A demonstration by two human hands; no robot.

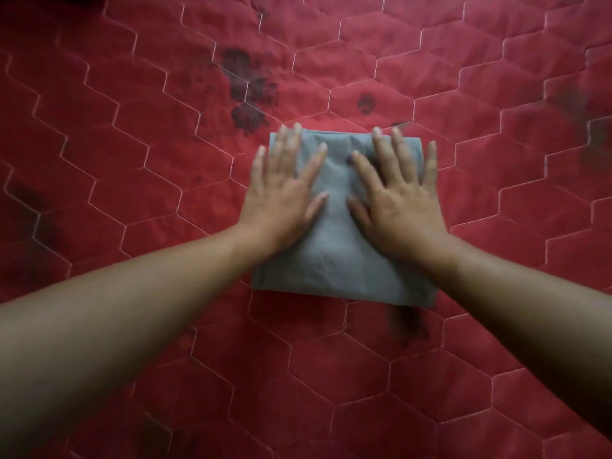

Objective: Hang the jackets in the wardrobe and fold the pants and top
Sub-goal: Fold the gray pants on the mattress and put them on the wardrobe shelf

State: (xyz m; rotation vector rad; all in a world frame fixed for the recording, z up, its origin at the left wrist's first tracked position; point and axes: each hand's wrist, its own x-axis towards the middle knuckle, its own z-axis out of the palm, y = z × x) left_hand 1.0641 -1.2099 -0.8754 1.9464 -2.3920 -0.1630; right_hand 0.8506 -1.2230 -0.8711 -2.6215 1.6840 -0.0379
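I see both hands flat, fingers straight and spread, gripping nothing: left hand (281,193) presses the left half of the folded grey garment (334,253), right hand (397,197) presses the right half, with a strip of cloth between the thumbs. The garment lies under both palms as a neat rectangle on the red quilted bedcover (132,160); can't tell if it's pants or top. Dark stains (245,81) mark the cover just beyond the left fingertips.
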